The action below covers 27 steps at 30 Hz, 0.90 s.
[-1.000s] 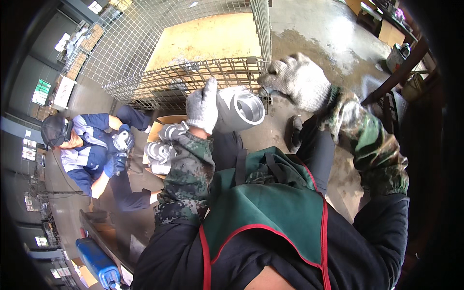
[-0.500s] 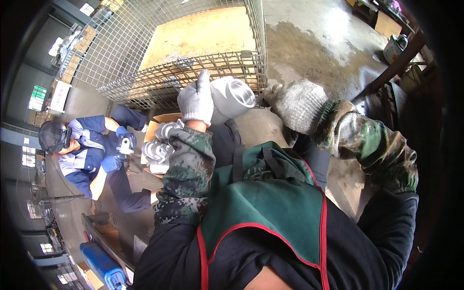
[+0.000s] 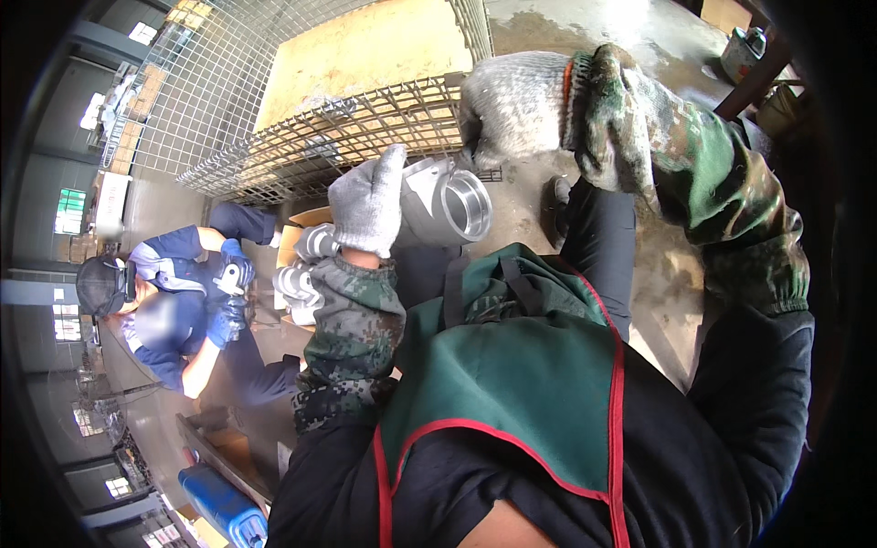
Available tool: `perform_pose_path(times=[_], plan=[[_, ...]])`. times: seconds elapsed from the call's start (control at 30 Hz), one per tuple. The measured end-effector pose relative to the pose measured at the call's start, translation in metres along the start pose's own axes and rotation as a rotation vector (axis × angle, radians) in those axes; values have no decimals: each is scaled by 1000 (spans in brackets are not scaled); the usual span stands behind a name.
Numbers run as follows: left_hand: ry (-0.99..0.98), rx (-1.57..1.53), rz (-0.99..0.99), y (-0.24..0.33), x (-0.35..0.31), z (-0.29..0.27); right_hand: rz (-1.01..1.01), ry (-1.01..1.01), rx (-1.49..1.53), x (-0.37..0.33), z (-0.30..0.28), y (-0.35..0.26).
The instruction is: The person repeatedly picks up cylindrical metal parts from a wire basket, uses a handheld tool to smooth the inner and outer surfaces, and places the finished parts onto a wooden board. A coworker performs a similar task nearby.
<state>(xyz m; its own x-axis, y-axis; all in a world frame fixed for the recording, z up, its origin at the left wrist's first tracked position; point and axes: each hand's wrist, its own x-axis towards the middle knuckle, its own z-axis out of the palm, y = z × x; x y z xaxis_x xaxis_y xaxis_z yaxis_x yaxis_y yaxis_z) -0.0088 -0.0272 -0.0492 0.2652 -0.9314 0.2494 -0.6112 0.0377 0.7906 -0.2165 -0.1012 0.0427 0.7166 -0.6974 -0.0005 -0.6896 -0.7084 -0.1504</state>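
R grip (image 3: pixel 516 108) – fingertips hidden, hold unclr.

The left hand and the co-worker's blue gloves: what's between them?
The head view shows grey parts in a cardboard box between left hand and gloves.

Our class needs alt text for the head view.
The gloved left hand holds a grey metal fitting; the gloved right hand is near a wire cage. At left, a co-worker in blue gloves holds a metal part.

camouflage sleeves (image 3: pixel 356 310), red-trimmed green apron (image 3: pixel 521 388)
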Motion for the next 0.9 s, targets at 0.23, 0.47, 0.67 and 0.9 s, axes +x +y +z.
perform_pose_path(times=[0.23,0.47,0.67,0.9], plan=[[148,33,-45,4,4,-8,113,-275,596,-25,43,30],[168,186,70,3,2,-3,200,-267,1398,-66,79,16],[27,219,520,30,6,-1,173,214,1215,-58,100,3],[-38,316,660,46,6,3,181,258,741,-50,107,-6]])
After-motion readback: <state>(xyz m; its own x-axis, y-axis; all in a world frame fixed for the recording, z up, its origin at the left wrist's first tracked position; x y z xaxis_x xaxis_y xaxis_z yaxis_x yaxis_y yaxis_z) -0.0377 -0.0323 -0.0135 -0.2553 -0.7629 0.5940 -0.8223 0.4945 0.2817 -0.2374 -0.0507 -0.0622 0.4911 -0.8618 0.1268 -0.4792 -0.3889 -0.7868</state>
